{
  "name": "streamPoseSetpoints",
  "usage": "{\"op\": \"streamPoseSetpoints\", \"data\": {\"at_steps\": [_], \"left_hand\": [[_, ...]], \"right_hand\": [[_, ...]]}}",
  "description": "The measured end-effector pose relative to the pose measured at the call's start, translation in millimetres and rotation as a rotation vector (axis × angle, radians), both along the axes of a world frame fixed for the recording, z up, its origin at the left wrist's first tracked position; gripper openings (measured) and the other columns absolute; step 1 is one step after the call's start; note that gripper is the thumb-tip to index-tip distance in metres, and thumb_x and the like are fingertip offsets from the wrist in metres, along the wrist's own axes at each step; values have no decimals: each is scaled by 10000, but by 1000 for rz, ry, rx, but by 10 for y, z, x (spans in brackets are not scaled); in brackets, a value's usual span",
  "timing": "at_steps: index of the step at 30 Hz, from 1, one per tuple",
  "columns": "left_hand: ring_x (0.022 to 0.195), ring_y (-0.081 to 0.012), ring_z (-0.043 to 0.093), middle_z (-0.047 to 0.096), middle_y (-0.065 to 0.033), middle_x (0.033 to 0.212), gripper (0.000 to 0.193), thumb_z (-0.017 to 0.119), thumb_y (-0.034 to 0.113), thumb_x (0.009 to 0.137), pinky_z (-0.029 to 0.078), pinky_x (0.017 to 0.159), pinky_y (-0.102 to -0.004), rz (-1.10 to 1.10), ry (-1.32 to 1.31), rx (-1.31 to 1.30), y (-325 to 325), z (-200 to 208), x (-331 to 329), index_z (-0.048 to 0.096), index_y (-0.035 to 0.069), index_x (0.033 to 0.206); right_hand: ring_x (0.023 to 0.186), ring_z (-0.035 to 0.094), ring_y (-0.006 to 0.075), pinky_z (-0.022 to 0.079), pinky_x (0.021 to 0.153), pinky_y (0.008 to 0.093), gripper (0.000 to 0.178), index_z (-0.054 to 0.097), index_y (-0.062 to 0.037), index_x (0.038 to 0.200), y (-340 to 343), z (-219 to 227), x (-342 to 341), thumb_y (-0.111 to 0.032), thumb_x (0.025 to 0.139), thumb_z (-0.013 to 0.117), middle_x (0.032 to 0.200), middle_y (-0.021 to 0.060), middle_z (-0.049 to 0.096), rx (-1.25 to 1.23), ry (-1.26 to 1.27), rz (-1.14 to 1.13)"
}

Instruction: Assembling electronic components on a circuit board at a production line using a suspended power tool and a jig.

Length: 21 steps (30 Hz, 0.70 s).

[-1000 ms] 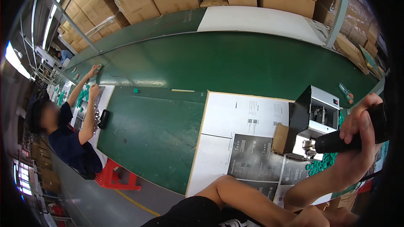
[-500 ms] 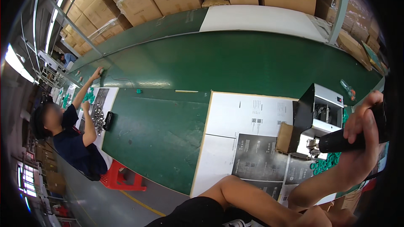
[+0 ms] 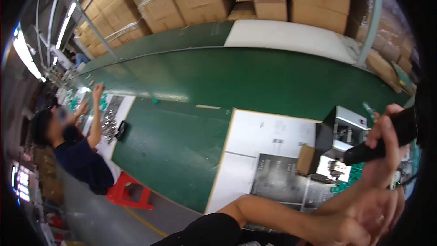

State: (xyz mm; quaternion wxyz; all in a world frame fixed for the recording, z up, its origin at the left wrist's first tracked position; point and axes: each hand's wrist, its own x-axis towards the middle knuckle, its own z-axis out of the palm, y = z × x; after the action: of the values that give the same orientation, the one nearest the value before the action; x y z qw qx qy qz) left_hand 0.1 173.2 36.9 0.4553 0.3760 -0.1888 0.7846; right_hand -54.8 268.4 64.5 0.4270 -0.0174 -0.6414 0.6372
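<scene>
Now the left hand (image 3: 374, 214) has risen nearer the right hand (image 3: 387, 137).

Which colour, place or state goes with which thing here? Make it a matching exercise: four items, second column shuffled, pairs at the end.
Things
1. Black tool
2. Stool
3. Cardboard boxes
4. Boxy machine

Place, colour or state
A. Red
B. Stacked beyond the green table
C. Black and silver
D. Gripped in the right hand

Pairs: 1-D, 2-A, 3-B, 4-C
</scene>
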Motion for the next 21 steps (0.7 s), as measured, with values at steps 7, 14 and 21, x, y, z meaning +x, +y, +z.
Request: {"op": "streamPoseSetpoints", "data": {"at_steps": [7, 14, 21], "left_hand": [[1009, -231, 496, 518, -92, 977, 251, 594, -120, 793, 432, 838, -336, 779, 1, -383, -615, 274, -823, 494, 111, 783], [897, -208, 436, 498, -66, 949, 315, 517, -191, 695, 400, 772, -317, 766, -99, -451, -521, 300, -906, 473, 110, 776], [892, -229, 514, 515, -88, 1024, 256, 538, -176, 783, 427, 842, -392, 745, -28, -343, -486, 160, -992, 489, 67, 846]], "right_hand": [[550, 549, 98, 417, 527, 242, 260, 652, 14, 1050, -402, 202, 1, -29, 820, 765, 703, 40, 638, -184, 15, -118], [556, 592, 100, 429, 515, 233, 271, 666, 23, 1014, -336, 188, 71, 50, 776, 793, 705, 51, 666, -143, 29, 122], [515, 571, 135, 411, 487, 245, 283, 613, 39, 1057, -316, 183, 56, 17, 795, 720, 693, 82, 633, -72, 8, 154]]}}
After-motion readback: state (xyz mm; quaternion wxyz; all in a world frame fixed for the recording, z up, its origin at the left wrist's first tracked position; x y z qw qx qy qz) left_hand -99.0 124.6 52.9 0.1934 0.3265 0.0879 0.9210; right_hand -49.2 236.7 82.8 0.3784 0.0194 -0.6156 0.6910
